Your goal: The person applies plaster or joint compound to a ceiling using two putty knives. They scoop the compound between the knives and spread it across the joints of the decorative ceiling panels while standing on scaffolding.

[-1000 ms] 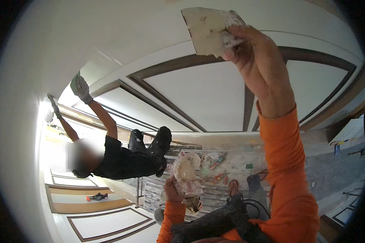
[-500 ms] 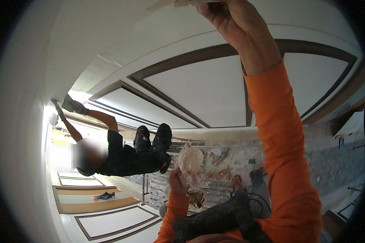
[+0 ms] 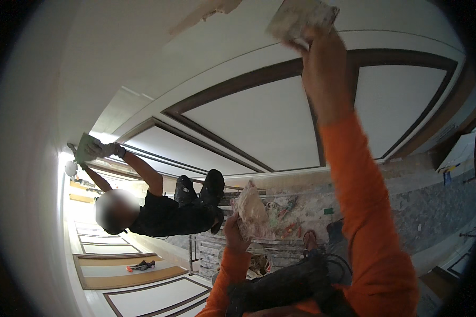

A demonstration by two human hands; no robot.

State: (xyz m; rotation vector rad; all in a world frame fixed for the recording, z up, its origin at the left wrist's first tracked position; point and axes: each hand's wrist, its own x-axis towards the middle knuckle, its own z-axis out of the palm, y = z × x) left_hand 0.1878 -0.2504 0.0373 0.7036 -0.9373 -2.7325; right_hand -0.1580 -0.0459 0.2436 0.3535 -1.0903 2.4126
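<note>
Raised high along the white wall, my right hand [image 3: 325,61] is closed on a wide putty knife [image 3: 303,18], its flat rectangular blade coated with pale paste. Part of the grip is smeared by motion. A beige putty smear [image 3: 203,16] with a ragged edge lies on the white surface, left of the blade and apart from it. Lower down, my left hand [image 3: 237,235] is wrapped round the side of a clear plastic bag [image 3: 252,211] that holds pinkish-beige putty. The bag's far side hides some of my fingers.
At the left, a co-worker [image 3: 169,214] in dark clothes reaches up with gloved hands and a green flat tool [image 3: 84,148]. Slatted scaffold boards [image 3: 280,245] lie below me, with a bucket [image 3: 259,261] near my left arm. Dark-framed wall panels [image 3: 248,121] run alongside.
My right hand has come down and away from the putty smear with the putty knife, bringing the blade into view. The putty bag has tilted slightly. The co-worker's hands have shifted a little.
</note>
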